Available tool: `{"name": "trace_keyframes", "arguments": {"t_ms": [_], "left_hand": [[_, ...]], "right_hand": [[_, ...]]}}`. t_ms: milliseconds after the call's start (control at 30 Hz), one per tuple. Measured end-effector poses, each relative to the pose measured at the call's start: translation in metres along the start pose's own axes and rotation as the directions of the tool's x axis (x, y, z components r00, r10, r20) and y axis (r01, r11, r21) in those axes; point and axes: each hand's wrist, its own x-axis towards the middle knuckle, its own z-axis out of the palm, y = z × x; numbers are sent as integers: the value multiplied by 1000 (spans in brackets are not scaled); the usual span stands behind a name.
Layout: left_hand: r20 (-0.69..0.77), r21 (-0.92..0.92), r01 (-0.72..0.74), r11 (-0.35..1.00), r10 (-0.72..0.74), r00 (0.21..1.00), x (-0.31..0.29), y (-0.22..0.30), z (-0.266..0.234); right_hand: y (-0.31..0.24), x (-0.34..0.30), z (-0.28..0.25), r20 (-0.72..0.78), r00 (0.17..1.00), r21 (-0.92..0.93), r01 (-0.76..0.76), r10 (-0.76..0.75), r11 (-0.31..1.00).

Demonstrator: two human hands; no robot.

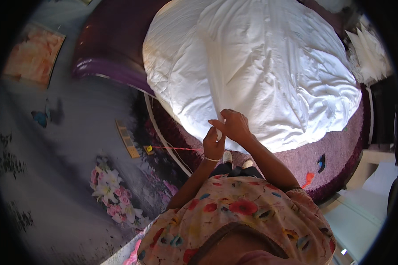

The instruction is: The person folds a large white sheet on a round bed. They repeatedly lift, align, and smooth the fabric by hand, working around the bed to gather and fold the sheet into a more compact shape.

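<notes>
A round bed ahead of me is covered by a rumpled white sheet (pixel 261 84), with folds running from its far side toward me. In front of my body, at the bed's near edge, my two hands are close together. My left hand (pixel 213 145) is closed, its fingers curled with the thumb up. My right hand (pixel 235 126) is just above and to the right, fingers bent in a grip. From between them a pale, motion-blurred band of white cloth (pixel 213 73) stretches away over the bed. Their fingers hide the exact spot where each hand grips it.
A purple padded headboard (pixel 112 44) curves round the bed's far left. Beneath lies a purple shaggy rug (pixel 292 165) with a small red item (pixel 308 179) on it. A flower-printed wall (pixel 75 145) with a socket panel (pixel 127 139) stands left; a pale glass-topped table (pixel 358 212) is at right.
</notes>
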Motion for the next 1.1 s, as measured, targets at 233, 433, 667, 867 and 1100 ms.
{"name": "trace_keyframes", "arguments": {"t_ms": [233,433,667,867,1100], "left_hand": [[136,45,129,991,-134,982,-18,10,-30],[127,140,137,981,-155,980,-20,2,-35],[177,-576,530,623,-537,825,3,-33,-86],[234,39,706,707,-693,682,105,-112,-101],[331,373,487,790,-603,725,165,-239,-132]], "right_hand": [[-11,8,18,203,976,-284,-15,76,959],[0,13,23,303,953,-165,48,4,985],[-9,25,66,35,987,317,138,-157,938],[-47,30,109,94,952,377,237,-292,895],[-77,77,187,218,831,372,414,-512,831]]}}
